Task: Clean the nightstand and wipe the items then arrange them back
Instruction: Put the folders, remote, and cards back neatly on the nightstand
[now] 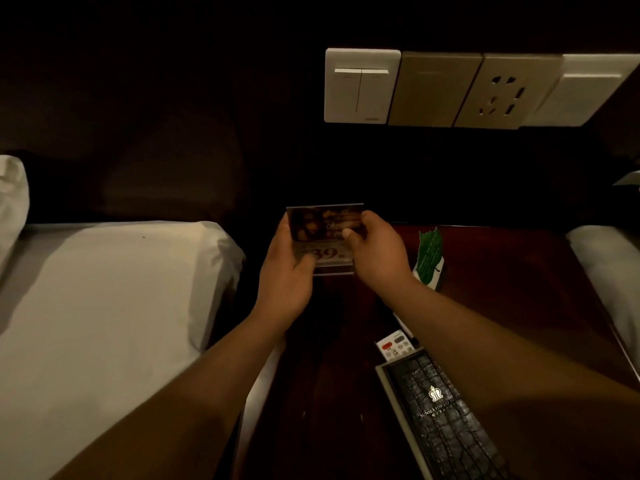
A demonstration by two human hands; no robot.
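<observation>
Right forearm [485, 341] hides most of the remote [394, 344].

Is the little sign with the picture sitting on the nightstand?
No, the sign is held up in the air by the left hand and the right hand, above the nightstand.

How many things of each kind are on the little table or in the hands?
Clear sign holder, held by the left hand and right hand: 1
Green leaf card: 1
Remote control: 1
Black leather tray: 1
Total: 4
</observation>
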